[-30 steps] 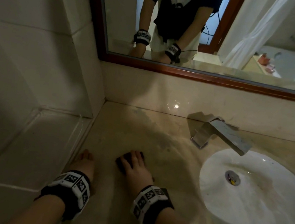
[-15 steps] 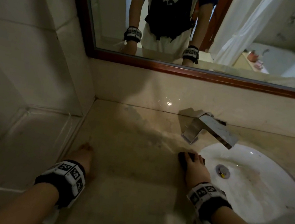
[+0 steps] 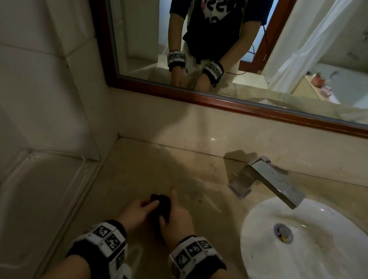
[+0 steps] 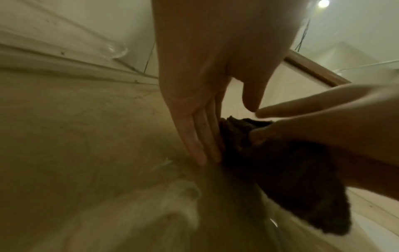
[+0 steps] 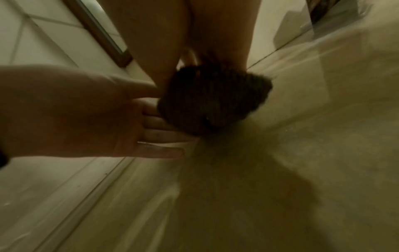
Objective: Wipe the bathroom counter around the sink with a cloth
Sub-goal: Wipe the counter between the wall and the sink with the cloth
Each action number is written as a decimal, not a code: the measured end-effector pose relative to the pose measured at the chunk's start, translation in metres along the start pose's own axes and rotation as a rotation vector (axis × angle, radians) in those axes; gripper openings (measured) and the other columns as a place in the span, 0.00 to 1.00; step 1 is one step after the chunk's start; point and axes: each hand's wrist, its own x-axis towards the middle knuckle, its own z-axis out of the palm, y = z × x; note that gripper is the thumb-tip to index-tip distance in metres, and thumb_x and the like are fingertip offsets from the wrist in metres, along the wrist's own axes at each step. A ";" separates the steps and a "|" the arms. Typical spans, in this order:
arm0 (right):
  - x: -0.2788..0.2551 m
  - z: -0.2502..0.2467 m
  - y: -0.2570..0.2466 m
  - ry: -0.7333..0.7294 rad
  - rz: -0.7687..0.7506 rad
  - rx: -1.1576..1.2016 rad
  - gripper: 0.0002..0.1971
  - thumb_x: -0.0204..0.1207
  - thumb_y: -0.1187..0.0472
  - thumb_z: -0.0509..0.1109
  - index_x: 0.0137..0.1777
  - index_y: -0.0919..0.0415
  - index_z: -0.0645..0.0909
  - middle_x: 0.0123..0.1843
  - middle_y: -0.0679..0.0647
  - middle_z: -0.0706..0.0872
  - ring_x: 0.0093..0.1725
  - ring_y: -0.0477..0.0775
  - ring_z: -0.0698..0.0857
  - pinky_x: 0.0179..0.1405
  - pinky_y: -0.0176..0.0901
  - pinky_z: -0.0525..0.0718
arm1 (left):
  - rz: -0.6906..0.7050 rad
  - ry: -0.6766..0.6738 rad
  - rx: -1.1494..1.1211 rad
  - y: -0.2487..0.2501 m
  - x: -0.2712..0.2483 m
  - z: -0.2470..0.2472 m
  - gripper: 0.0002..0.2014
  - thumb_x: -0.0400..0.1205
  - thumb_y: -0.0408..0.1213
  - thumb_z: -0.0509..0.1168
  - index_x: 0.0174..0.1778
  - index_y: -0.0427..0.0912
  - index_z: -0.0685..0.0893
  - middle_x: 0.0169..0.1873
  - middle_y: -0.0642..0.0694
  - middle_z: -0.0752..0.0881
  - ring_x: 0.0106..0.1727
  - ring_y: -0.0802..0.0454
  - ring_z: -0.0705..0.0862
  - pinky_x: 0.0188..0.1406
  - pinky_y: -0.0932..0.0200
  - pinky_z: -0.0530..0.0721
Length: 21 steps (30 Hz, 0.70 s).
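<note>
A small dark bunched cloth (image 3: 162, 206) hangs just above the beige counter (image 3: 150, 170), left of the sink (image 3: 326, 265). My right hand (image 3: 178, 221) grips the cloth (image 5: 211, 102) from above, its fingers curled into the wad. My left hand (image 3: 138, 212) meets it from the left. Its straight fingers (image 4: 202, 145) lie flat against the side of the cloth (image 4: 280, 170), and its thumb hangs free above. In the right wrist view the left hand (image 5: 159, 119) shows an open palm with its fingertips behind the cloth.
A chrome faucet (image 3: 267, 181) stands behind the white basin, with the drain (image 3: 283, 232) at its middle. A wood-framed mirror (image 3: 207, 100) runs along the back wall. A tiled wall (image 3: 27, 117) closes off the counter's left side.
My right hand has swept from the sink's rim back to the left with the cloth and lifted it. My left hand has left the counter's left edge and come to the cloth.
</note>
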 end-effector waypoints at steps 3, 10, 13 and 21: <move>-0.006 -0.006 0.005 -0.119 -0.085 -0.024 0.29 0.81 0.54 0.63 0.80 0.55 0.60 0.79 0.56 0.69 0.76 0.56 0.71 0.75 0.47 0.71 | -0.011 0.006 0.002 -0.002 0.004 0.005 0.12 0.83 0.36 0.64 0.61 0.39 0.81 0.55 0.40 0.84 0.61 0.41 0.83 0.64 0.49 0.80; 0.005 -0.072 0.067 0.023 0.052 -0.283 0.21 0.84 0.53 0.57 0.75 0.55 0.70 0.77 0.54 0.72 0.74 0.54 0.73 0.73 0.44 0.71 | 0.142 0.038 0.436 0.005 0.007 0.011 0.21 0.85 0.29 0.56 0.75 0.40 0.71 0.72 0.39 0.76 0.72 0.42 0.76 0.73 0.52 0.74; 0.011 -0.085 0.092 0.015 0.140 -0.419 0.23 0.83 0.53 0.57 0.78 0.53 0.63 0.82 0.55 0.62 0.79 0.58 0.66 0.78 0.50 0.66 | 0.331 0.169 0.860 0.016 -0.011 0.021 0.23 0.88 0.38 0.50 0.81 0.48 0.61 0.81 0.45 0.61 0.79 0.45 0.64 0.76 0.55 0.69; 0.013 -0.088 0.111 -0.192 0.220 -0.556 0.38 0.77 0.42 0.63 0.81 0.41 0.44 0.84 0.51 0.35 0.84 0.60 0.39 0.82 0.56 0.50 | 0.173 0.062 1.200 -0.011 -0.013 0.067 0.37 0.85 0.45 0.55 0.83 0.52 0.36 0.82 0.37 0.32 0.81 0.35 0.56 0.72 0.45 0.71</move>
